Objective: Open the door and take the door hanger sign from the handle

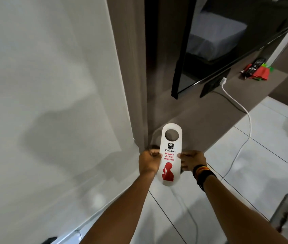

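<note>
A white door hanger sign with a round hole at the top, red "Please do not disturb" lettering and a red figure is held upright in front of me. My left hand pinches its left edge and my right hand, with dark and coloured wristbands, pinches its right edge. The sign hangs free of any handle. No door handle is in view. A white wall or door surface fills the left side, ending at a brown wooden frame.
A wall-mounted dark screen reflects a bed. Below it a white cable runs from a socket down to the tiled floor. Remotes and red and green items lie on a brown shelf. A metal bin stands at lower right.
</note>
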Action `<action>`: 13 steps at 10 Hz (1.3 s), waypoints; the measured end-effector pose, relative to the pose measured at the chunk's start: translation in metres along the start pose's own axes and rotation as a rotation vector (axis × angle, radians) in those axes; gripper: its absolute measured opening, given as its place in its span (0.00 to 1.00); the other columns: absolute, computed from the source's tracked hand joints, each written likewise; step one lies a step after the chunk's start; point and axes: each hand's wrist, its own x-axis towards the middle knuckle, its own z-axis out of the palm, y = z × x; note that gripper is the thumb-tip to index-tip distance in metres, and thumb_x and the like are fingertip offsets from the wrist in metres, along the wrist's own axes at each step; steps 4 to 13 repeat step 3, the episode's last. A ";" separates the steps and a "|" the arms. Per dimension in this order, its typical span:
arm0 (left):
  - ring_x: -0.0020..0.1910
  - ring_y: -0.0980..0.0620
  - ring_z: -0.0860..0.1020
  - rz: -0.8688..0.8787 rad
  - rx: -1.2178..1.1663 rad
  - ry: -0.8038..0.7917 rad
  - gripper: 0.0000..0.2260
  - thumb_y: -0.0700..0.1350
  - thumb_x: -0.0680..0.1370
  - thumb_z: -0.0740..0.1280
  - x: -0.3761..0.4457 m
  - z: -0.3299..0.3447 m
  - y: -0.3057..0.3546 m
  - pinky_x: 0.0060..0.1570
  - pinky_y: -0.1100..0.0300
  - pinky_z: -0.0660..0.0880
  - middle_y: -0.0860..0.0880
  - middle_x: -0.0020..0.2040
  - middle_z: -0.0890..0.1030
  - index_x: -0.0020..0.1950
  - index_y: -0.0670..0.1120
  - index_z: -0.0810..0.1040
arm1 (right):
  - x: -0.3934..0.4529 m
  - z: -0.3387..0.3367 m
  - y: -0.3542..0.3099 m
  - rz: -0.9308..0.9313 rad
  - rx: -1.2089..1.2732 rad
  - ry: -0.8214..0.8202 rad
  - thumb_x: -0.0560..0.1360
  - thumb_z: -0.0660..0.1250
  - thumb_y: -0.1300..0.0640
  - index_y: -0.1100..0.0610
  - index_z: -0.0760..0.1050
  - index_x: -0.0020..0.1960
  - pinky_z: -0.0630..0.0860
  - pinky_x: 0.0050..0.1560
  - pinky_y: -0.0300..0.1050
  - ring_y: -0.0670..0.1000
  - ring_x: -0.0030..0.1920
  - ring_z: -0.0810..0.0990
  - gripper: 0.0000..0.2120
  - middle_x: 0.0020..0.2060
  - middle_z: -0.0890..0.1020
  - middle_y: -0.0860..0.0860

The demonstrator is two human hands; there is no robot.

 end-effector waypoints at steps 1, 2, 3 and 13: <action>0.45 0.46 0.85 -0.001 0.125 0.058 0.12 0.54 0.80 0.72 0.016 0.006 0.002 0.49 0.57 0.83 0.46 0.54 0.88 0.54 0.46 0.85 | 0.013 0.004 -0.009 0.010 -0.010 0.008 0.76 0.74 0.60 0.62 0.82 0.51 0.84 0.49 0.54 0.59 0.39 0.83 0.06 0.44 0.85 0.59; 0.45 0.44 0.86 0.229 0.380 0.128 0.17 0.56 0.83 0.65 0.013 -0.005 0.000 0.48 0.57 0.83 0.45 0.49 0.87 0.51 0.43 0.83 | 0.015 0.007 -0.011 -0.097 -0.202 0.072 0.78 0.71 0.53 0.59 0.83 0.55 0.82 0.53 0.51 0.57 0.42 0.82 0.11 0.48 0.86 0.56; 0.48 0.43 0.88 0.763 0.514 0.191 0.24 0.57 0.87 0.55 -0.012 -0.028 0.004 0.49 0.56 0.85 0.44 0.52 0.88 0.57 0.43 0.85 | -0.002 0.019 -0.006 -0.486 -0.535 0.296 0.81 0.64 0.47 0.56 0.76 0.66 0.79 0.59 0.52 0.57 0.57 0.80 0.18 0.63 0.81 0.56; 0.48 0.43 0.88 0.763 0.514 0.191 0.24 0.57 0.87 0.55 -0.012 -0.028 0.004 0.49 0.56 0.85 0.44 0.52 0.88 0.57 0.43 0.85 | -0.002 0.019 -0.006 -0.486 -0.535 0.296 0.81 0.64 0.47 0.56 0.76 0.66 0.79 0.59 0.52 0.57 0.57 0.80 0.18 0.63 0.81 0.56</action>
